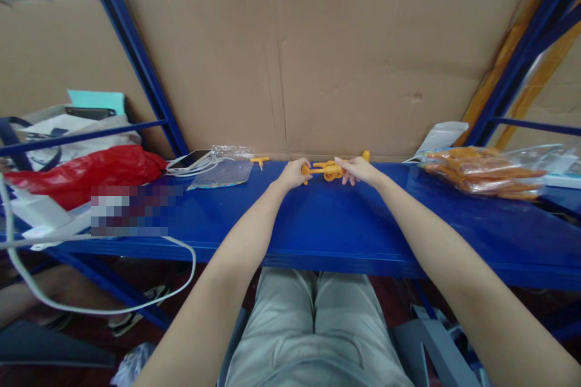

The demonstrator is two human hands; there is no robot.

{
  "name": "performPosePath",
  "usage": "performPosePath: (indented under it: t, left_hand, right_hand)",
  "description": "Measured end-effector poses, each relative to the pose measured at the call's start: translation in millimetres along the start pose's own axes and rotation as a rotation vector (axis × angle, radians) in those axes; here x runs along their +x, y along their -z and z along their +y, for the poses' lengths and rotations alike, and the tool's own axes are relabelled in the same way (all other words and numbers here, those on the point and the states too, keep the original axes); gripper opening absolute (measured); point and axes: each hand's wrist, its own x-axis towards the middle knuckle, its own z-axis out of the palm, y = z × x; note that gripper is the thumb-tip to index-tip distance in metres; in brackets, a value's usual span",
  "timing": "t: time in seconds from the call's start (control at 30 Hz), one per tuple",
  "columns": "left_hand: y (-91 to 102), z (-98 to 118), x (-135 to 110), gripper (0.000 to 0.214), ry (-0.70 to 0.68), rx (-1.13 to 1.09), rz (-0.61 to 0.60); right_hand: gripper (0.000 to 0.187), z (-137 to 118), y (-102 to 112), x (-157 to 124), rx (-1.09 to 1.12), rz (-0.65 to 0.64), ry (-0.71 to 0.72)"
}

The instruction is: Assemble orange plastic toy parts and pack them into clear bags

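Near the back of the blue shelf (331, 227), both hands hold yellow plastic toy parts. My left hand (293, 174) is closed on the end of a ridged yellow rod (316, 171). My right hand (358, 170) grips a larger yellow toy body (333, 170) with a round loop on its underside. The rod meets this body between my hands; whether they are joined, I cannot tell. A yellow knob-like end (365, 155) sticks up behind my right hand. To the left lies a small T-shaped yellow piece (260, 161), untouched. My fingers hide parts of what they hold.
A clear plastic bag (222, 174) and a phone (192, 160) with a coiled white cable lie left. Further left is a red bag (91, 174). Bagged orange parts (485, 170) sit right. Cardboard (363, 60) stands behind; blue posts (136, 54) frame it.
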Motion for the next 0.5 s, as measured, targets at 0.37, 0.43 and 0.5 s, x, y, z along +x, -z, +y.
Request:
performPosePath:
  t: [0.37,0.43,0.5]
  left_hand:
    - [0.9,-2.6,0.8,0.027,-0.045,0.023,0.008]
    - [1.4,-1.5,-0.1,0.027,-0.034,0.015,0.001]
    - [1.5,-0.9,-0.5,0.027,-0.02,0.009,-0.009]
  right_hand:
    - [0.034,4.3,4.4,-2.9,0.237,-0.154,0.013]
    - [0.028,6.4,5.4,-2.9,0.294,-0.185,0.019]
    - [0.026,7.0,5.1,-2.7,0.319,-0.183,0.001]
